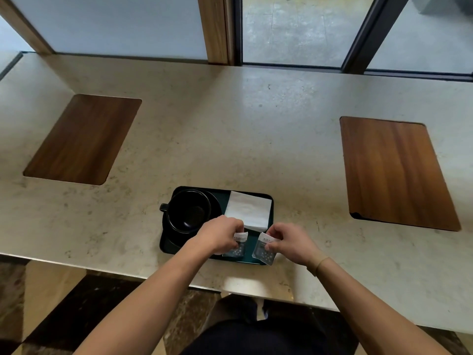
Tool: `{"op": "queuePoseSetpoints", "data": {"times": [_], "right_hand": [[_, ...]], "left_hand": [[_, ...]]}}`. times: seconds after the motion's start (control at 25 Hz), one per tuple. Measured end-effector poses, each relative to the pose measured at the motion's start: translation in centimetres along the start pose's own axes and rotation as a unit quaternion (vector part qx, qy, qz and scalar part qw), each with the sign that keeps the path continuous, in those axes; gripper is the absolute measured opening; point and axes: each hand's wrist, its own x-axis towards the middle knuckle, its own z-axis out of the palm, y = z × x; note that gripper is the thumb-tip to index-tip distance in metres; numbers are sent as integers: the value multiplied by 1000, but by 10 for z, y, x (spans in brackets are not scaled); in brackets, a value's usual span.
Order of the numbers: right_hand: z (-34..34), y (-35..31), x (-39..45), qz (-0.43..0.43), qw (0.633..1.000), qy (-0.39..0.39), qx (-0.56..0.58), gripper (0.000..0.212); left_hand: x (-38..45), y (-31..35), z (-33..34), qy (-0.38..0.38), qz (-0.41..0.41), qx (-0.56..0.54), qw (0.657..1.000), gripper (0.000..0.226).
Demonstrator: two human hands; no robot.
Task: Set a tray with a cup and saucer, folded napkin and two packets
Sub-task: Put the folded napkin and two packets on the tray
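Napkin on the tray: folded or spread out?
Folded. The white napkin lies as a compact rectangle on the tray, beside the cup.

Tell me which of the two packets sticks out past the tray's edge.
The packet in the right hand: its near corner overhangs the tray. The left hand's packet lies inside it.

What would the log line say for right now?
left hand: holds left packet | right hand: holds right packet | tray: cup, saucer, napkin set
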Motion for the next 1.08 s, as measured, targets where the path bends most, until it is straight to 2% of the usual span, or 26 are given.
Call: {"op": "queuePoseSetpoints", "data": {"times": [0.16,0.44,0.56,0.8,1.08], "right_hand": [[3,-1,5,-6,1000,3,-18,14],[18,-9,10,-32,988,61,-137,9],[27,-10,9,-50,978,96,-180,20],[41,-9,4,-56,951,142,-268,27],[42,-9,2,-47,945,160,-281,34]], "left_hand": [[3,0,7,12,-9,60,998,29],[4,1,16,42,-16,118,992,26],[4,1,18,69,11,146,987,25],[0,3,23,109,24,153,982,27],[-4,2,24,139,46,174,974,32]]}}
